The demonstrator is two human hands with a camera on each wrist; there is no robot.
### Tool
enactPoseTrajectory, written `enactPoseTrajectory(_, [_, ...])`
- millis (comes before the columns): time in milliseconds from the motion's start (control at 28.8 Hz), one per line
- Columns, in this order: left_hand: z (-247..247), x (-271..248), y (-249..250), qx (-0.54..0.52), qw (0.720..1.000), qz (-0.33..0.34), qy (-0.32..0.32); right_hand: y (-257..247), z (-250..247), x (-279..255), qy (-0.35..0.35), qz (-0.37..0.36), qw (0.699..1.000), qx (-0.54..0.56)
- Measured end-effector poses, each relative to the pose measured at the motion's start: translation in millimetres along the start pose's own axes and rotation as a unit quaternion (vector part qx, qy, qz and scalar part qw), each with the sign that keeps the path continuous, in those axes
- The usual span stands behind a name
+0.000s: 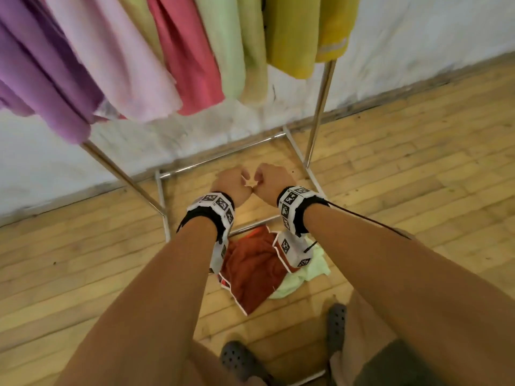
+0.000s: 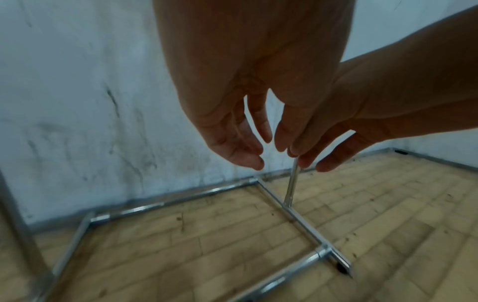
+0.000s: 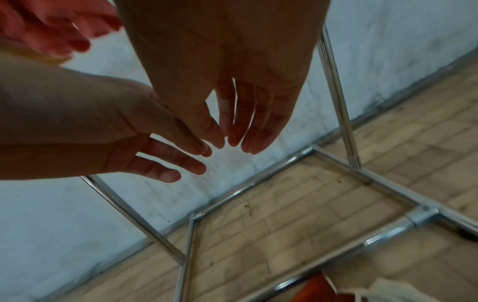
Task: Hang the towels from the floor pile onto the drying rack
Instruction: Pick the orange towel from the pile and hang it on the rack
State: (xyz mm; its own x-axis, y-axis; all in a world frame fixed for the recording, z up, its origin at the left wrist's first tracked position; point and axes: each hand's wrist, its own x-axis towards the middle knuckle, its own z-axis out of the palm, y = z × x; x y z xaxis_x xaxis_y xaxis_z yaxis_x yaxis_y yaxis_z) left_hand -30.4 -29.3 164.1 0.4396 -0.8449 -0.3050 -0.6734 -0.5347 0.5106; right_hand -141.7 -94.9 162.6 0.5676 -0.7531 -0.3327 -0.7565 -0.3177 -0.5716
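A rust-red towel lies crumpled on the wooden floor below my wrists, with a pale green towel partly under it on the right. The red towel's corner shows at the bottom of the right wrist view. The metal drying rack stands against the wall, hung with purple, pink, red, green, beige and yellow towels. My left hand and right hand hover side by side above the rack's base frame. The left hand and right hand have relaxed fingers and hold nothing.
A white scuffed wall runs behind the rack. My feet in grey clogs stand close to the pile. The rack's base bars lie on the floor around and ahead of the towels. Wooden floor extends to both sides.
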Motion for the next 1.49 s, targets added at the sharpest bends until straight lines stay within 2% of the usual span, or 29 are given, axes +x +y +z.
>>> enactPoseTrajectory(278, [127, 28, -72, -0.026, 0.994, -0.054, -0.088, 82, 106, 25, -0.063, 0.086, 0.994, 0.007])
enactPoseTrajectory(417, [174, 42, -93, -0.003, 0.991, -0.067, -0.114, 115, 149, 33, -0.083, 0.118, 0.989, 0.022])
enactPoseTrajectory(555, [222, 45, -116, 0.036, 0.980, -0.077, -0.180, 149, 192, 37, -0.120, 0.134, 0.984, -0.016])
enactPoseTrajectory(764, [274, 40, -136, 0.013, 0.972, -0.084, -0.221, 180, 229, 43, -0.147, 0.168, 0.974, -0.030])
enactPoseTrajectory(937, [296, 40, -145, -0.018, 0.971, -0.098, -0.218, 201, 242, 42, -0.151, 0.229, 0.961, -0.022])
enactPoseTrajectory(1076, [302, 39, -148, -0.052, 0.966, -0.101, -0.231, 208, 245, 40, -0.143, 0.246, 0.958, -0.030])
enactPoseTrajectory(1180, [304, 39, -144, -0.043, 0.961, -0.077, -0.263, 204, 244, 36, -0.167, 0.222, 0.959, -0.053])
enactPoseTrajectory(1284, [301, 38, -142, -0.036, 0.965, -0.068, -0.251, 199, 241, 36, -0.164, 0.194, 0.967, -0.036])
enactPoseTrajectory(1423, [280, 37, -136, -0.095, 0.967, -0.107, -0.211, 181, 222, 35, -0.143, 0.177, 0.974, 0.012])
enactPoseTrajectory(1493, [267, 38, -132, -0.150, 0.959, -0.127, -0.203, 169, 206, 33, -0.130, 0.150, 0.979, 0.035])
